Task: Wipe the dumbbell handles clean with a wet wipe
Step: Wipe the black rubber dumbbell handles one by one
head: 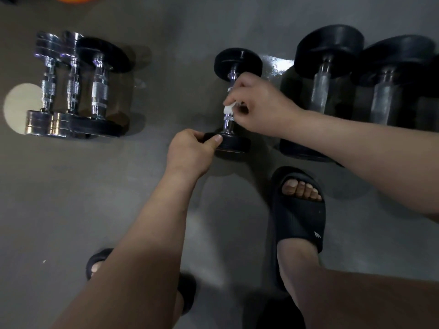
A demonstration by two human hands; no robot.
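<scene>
On the dumbbell (237,61), left hand (190,151) grips; right hand (260,105) seemingly pinches wipe (228,108).

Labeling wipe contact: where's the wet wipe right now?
Head view, centre: the wet wipe is pinched in the right hand against the handle of the small black dumbbell, whose near end the left hand grips.

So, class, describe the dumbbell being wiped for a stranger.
On the floor, dumbbell groups lie left and right. Between them sits a black-ended dumbbell. Only it is held: left hand gripping one end, right hand pinching a wipe at its handle.
</scene>
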